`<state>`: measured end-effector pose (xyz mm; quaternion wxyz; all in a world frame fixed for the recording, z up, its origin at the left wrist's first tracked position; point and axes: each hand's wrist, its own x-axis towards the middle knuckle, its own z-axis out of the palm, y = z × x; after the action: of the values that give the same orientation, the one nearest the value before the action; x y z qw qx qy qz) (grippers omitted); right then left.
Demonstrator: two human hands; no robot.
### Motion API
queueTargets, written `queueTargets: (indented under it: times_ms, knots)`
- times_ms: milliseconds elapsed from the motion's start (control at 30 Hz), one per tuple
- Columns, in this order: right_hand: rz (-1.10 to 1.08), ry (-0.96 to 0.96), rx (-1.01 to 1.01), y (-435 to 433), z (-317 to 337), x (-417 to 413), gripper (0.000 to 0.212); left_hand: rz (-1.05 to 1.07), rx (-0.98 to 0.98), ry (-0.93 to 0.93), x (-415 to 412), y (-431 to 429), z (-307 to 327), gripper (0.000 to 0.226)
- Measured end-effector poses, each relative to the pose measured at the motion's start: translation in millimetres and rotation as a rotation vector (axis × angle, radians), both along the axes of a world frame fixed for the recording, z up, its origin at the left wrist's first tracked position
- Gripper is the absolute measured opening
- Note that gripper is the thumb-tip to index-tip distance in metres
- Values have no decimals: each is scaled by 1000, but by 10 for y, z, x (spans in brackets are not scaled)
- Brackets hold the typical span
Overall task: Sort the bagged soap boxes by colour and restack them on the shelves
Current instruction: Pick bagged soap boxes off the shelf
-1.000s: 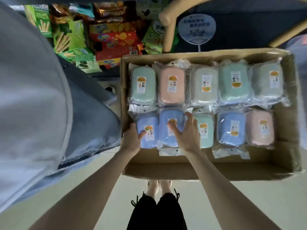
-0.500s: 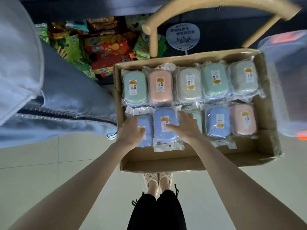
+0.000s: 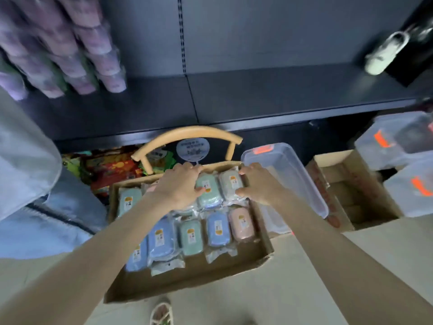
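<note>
Soap boxes: we see the bagged soap boxes point(image 3: 191, 235) lying flat in two rows inside a shallow cardboard box point(image 3: 187, 275) on the floor, below the dark shelf point(image 3: 257, 97).
Back row: a green box point(image 3: 127, 200) sits at the left end. The mint box point(image 3: 208, 192) and the pale grey box point(image 3: 230, 182) lie side by side at the right end. Our left forearm hides the middle of the row.
Front row: a blue box point(image 3: 161, 238), a second green one, another blue and a pink box point(image 3: 241, 222) run from left to right. One more blue bag is partly tucked under at the far left.
Left hand: our left hand point(image 3: 178, 186) is curled over the back row, with its thumb on the mint box and its fingers over the far edge. We cannot tell whether it actually grasps a box.
Right hand: our right hand point(image 3: 257, 184) grasps the pale grey box from its right side, with fingers at the far end and thumb at the near edge.
Beside the box: a clear plastic tub point(image 3: 293, 174) touches the right wall of the cardboard box, and a second carton point(image 3: 351, 191) stands beyond it.
Behind: we see a curved wooden chair back point(image 3: 187, 134) and snack packets point(image 3: 112, 170).
Shelf: blurred purple packs point(image 3: 70, 48) stand at its left end.
Left edge: another person's pale blue clothing point(image 3: 35, 172) fills this side.
</note>
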<state>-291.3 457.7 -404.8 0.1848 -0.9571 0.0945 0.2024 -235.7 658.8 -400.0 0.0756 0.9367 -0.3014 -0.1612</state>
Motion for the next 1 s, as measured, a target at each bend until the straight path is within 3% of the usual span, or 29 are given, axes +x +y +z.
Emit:
queueTargets:
  times_ms: [67,267,500,1000]
  knots:
    - [-3,-67,-42,-434,412,-143,45,-6,-20,-57,-115,-451,391,55]
    - [-77,-252,-126,-1733,1663,-515,54,-84,-61,-262,-431,-1739,1542,59]
    - [-87,-413,-189,-2858,2827,-446,52,-156,-161,-362,-275,-2738,2628,60]
    - [-65,-570,-218,-4619,3797,936,57,-98,-235,-507,1168,-4512,3508,64]
